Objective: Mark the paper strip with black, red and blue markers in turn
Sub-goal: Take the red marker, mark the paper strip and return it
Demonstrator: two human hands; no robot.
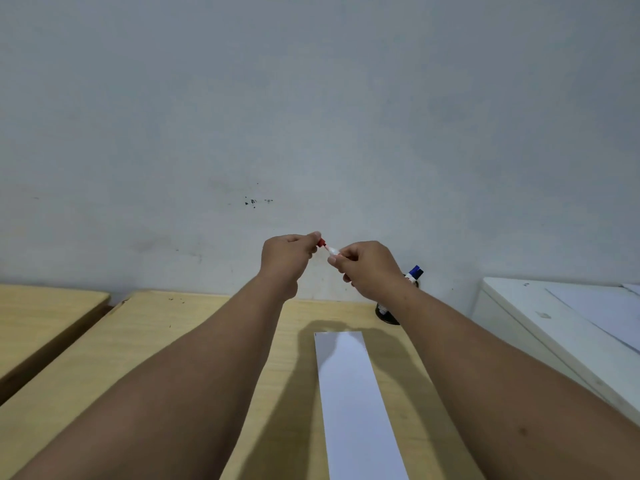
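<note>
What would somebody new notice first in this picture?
Both hands meet raised in the middle of the view: the left hand pinches a red cap while the right hand grips the red marker, the two just apart. Below them a long white paper strip lies on the wooden table, and a blue marker stands in a black holder behind the right wrist.

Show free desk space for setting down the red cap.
Bare wood left of the paper strip, under the left forearm. Crowded on the right: black pen holder with blue marker at the strip's far corner, white cabinet beyond.
</note>
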